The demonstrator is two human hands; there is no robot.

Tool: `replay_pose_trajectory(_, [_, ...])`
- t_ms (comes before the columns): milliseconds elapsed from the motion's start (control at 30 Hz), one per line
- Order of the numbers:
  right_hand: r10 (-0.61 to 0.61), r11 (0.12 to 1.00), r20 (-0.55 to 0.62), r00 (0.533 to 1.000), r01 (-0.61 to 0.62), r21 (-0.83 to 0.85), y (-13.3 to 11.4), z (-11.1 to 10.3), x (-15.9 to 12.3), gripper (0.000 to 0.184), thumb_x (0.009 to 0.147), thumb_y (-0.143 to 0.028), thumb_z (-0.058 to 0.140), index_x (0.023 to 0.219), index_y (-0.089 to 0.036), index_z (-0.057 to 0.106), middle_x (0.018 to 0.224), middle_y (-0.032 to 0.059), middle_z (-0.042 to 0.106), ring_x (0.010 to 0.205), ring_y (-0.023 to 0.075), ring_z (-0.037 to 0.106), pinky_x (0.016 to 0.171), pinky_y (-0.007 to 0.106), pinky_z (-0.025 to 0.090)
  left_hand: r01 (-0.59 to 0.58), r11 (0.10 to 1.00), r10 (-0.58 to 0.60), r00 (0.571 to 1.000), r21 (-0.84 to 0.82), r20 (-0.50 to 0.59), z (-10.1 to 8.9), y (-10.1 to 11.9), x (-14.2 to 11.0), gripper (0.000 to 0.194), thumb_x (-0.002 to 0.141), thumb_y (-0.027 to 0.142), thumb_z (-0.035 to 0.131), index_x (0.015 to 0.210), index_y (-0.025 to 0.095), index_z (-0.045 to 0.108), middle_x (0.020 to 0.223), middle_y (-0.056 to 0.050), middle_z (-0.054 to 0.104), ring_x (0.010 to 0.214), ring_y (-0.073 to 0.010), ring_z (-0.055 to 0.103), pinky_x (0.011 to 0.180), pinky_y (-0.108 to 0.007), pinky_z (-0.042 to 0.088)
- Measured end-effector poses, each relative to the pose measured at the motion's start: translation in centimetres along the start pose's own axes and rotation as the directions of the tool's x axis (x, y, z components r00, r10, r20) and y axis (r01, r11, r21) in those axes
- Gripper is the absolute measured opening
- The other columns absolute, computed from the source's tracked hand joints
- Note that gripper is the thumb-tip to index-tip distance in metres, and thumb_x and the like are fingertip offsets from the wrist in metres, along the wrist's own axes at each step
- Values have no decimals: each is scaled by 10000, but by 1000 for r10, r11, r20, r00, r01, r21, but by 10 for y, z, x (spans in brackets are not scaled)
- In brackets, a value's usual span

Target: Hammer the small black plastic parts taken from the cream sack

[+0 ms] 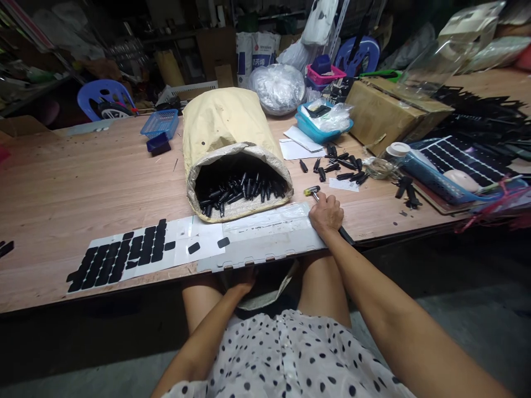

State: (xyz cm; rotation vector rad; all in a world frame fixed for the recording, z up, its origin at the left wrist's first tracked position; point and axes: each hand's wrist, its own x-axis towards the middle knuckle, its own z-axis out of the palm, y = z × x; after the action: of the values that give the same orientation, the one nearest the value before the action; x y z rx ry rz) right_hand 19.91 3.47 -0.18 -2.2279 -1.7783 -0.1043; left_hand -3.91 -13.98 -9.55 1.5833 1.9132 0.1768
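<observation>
My right hand (327, 213) is closed around a small hammer (312, 190) at the table's front edge. The hammer's yellow-tipped head points away from me, and its dark handle end sticks out behind the hand. Below the table edge is my left hand (248, 278), its fingers hidden in shadow beside an open bag (265, 298) between the knees. A pale sack (228, 119) lies on its side with its mouth toward me, holding many black tapered parts (249, 188). In front of it lie a flat grey cardboard strip (265, 240) and a white sheet with black rounded pads (120, 257).
More black parts (332, 166) lie loose behind the hammer. Farther right are a brown cardboard box (394, 110) and a blue tray (448, 182). A teal basket (319, 130) and a light blue basket (161, 122) stand at the back. The table's front edge runs just above the lap.
</observation>
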Motion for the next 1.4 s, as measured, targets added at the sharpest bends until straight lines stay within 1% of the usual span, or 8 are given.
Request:
replay_pose_trajectory(200, [0,1000,0,1000,0,1,-1,-2,-1,398,915,-219,444,1266,-180,629,1077,170,573,976,292,516,744,365,379,-9,1000,9,997,-4,-70,-9,6,12,298,815,175,523,1015,295,710,1067,-53,755,1248,-361,591,1198,-558,300])
replay_pose_trajectory(400, [1,1000,-14,1000,-1,4,-1,-2,-1,390,916,-216,439,1254,-181,630,1054,159,573,971,285,517,730,348,359,-5,1000,8,993,-26,114,-18,14,-6,267,826,203,552,1013,269,732,1046,-70,766,1120,-321,665,1050,-479,463])
replay_pose_trajectory(567, [-2,1000,-20,1000,2,6,0,-1,-2,388,922,-211,429,1253,-179,629,1054,163,575,975,291,519,712,348,347,-190,937,308,847,-292,434,-76,33,-31,197,783,354,661,899,218,745,785,-15,740,748,-198,683,710,-292,528])
replay_pose_trajectory(633, [-1,1000,-19,1000,1,8,0,1,-2,389,920,-213,432,1254,-181,629,1055,163,574,974,292,517,713,350,348,-145,903,289,902,-404,320,-113,42,-25,266,834,426,597,865,196,726,724,-5,710,676,-168,649,629,-255,501])
replay_pose_trajectory(700, [1,1000,-20,1000,-1,11,0,2,-2,390,919,-219,437,1257,-181,629,1053,162,571,972,291,515,721,353,352,-129,920,139,990,-369,0,-147,49,-7,282,864,426,554,812,190,698,717,-9,696,683,-168,639,638,-257,493])
replay_pose_trajectory(833, [-5,1000,-15,1000,5,15,-1,3,-2,400,916,-229,452,1276,-178,621,1057,165,566,972,295,509,738,365,363,107,987,-155,852,-123,-499,-190,59,41,234,881,380,562,807,191,680,835,-61,726,855,-231,681,785,-317,513])
replay_pose_trajectory(1033, [-2,1000,-10,1000,2,12,-4,3,-1,402,911,-230,464,1280,-185,614,1069,164,569,976,288,505,746,363,380,351,933,-266,816,74,-514,-197,65,69,220,883,344,606,966,169,709,1141,-176,706,1079,-344,668,876,-419,517])
replay_pose_trajectory(1400, [-5,1000,-1,1000,5,-2,-6,3,-2,410,918,-216,453,1296,-180,610,1094,165,560,987,284,506,757,361,378,276,945,-155,849,174,-504,-186,46,49,197,888,294,590,1032,201,688,1134,-134,656,1105,-328,617,866,-409,515])
